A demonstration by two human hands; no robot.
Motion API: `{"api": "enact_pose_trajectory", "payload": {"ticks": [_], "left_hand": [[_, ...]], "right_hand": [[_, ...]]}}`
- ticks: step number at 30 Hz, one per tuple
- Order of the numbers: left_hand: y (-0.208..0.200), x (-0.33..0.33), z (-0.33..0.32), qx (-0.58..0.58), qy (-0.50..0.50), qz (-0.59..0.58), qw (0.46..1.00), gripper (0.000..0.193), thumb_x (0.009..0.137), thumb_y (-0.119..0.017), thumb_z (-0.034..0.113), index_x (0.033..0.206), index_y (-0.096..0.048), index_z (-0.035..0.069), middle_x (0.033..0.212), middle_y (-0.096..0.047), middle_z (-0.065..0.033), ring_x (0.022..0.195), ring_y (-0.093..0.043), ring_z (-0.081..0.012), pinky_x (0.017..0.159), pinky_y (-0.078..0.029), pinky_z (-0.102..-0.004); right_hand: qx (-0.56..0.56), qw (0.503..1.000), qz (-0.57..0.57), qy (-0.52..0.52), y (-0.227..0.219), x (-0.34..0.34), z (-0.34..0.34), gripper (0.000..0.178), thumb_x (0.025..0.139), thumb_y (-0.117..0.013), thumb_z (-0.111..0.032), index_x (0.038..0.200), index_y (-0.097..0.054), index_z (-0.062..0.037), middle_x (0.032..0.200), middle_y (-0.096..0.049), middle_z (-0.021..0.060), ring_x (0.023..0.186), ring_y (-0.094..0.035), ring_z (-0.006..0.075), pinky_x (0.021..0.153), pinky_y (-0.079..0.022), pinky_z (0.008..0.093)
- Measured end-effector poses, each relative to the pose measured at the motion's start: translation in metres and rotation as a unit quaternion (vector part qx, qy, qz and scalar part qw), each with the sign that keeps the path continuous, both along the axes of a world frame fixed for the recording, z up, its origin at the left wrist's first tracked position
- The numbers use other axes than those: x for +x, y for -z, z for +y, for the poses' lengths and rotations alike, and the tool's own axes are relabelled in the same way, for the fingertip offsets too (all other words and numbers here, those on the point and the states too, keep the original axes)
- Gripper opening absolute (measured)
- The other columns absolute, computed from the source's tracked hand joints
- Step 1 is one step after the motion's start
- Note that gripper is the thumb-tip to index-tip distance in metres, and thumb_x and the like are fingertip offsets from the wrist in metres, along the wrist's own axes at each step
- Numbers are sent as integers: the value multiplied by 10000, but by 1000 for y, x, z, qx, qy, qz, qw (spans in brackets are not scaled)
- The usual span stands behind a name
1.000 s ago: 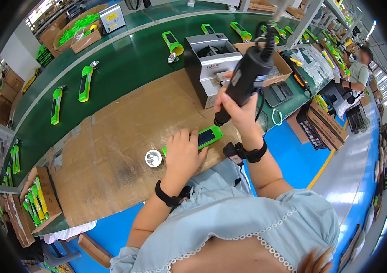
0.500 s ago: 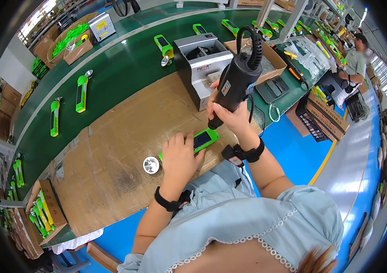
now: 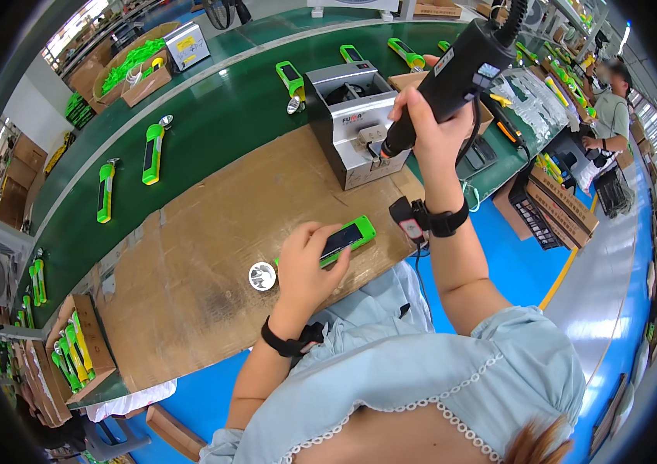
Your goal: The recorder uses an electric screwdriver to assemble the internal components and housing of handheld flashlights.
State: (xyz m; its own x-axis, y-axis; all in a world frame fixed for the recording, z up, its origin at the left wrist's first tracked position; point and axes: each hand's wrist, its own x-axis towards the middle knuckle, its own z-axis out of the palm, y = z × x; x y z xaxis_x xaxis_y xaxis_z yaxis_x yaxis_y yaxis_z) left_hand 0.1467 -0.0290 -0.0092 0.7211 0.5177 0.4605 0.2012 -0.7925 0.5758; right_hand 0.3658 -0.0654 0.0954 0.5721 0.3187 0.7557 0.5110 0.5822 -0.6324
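My right hand (image 3: 438,131) is wrapped round a black electric screwdriver (image 3: 456,73), which slants down to the left. Its tip is at the front of a grey box-shaped machine, apparently a screw feeder (image 3: 361,176); whether they touch is hard to tell. On the cardboard, my left hand (image 3: 307,261) holds down a green handheld lamp (image 3: 361,230) with a dark panel facing up. The hand covers the lamp's middle. Its round silver head (image 3: 262,276) shows to the left of my fingers.
Worn cardboard (image 3: 189,271) covers the near part of a green bench. Similar green lamps (image 3: 153,155) lie on the green surface (image 3: 212,100) beyond. A carton of lamps (image 3: 85,352) stands at the left. A handheld orange-and-black tool (image 3: 505,122) lies right, and a person (image 3: 613,116) works farther off.
My right hand has lifted the screwdriver away from the green lamp and carried it up and right to the grey machine. My left hand stays on the lamp, its fingers slightly more bent.
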Motion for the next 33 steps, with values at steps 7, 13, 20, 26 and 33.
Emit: {"api": "enact_pose_trajectory", "payload": {"ticks": [7,13,20,26,33], "left_hand": [[-9,-34,11,33,-71,47,996,455,646,-782,225,1029,-597,64,957,-558,-130,950,-532,-314,817,-412,-392],[8,-43,15,1,-53,110,993,459,665,-769,263,1036,-591,59,949,-537,-133,922,-507,-325,822,-382,-413],[11,-36,8,-5,-75,97,992,464,661,-772,241,1055,-599,68,986,-508,-165,951,-478,-344,821,-371,-424],[13,-35,4,12,-116,95,989,475,648,-783,240,1062,-605,90,977,-488,-157,967,-462,-334,851,-344,-436],[16,-35,1,18,-117,86,989,459,660,-773,257,1035,-588,66,967,-492,-177,951,-456,-340,865,-328,-457]], "right_hand": [[-50,999,3,5,11,21,23,374,825,-582,-13,1164,-437,49,664,-578,87,529,-558,149,533,-460,271],[-116,993,27,19,2,10,17,335,818,-593,-23,1118,-463,51,631,-562,82,506,-545,147,486,-438,263],[-4,997,56,-47,23,-32,-6,422,814,-574,60,1201,-407,39,692,-570,70,568,-574,137,542,-479,267],[53,997,39,33,11,-3,14,345,827,-618,8,1105,-414,10,713,-566,81,555,-565,137,528,-467,261],[-72,997,11,5,4,14,27,329,838,-568,-5,1137,-435,35,645,-559,89,521,-550,156,515,-456,273]]}}
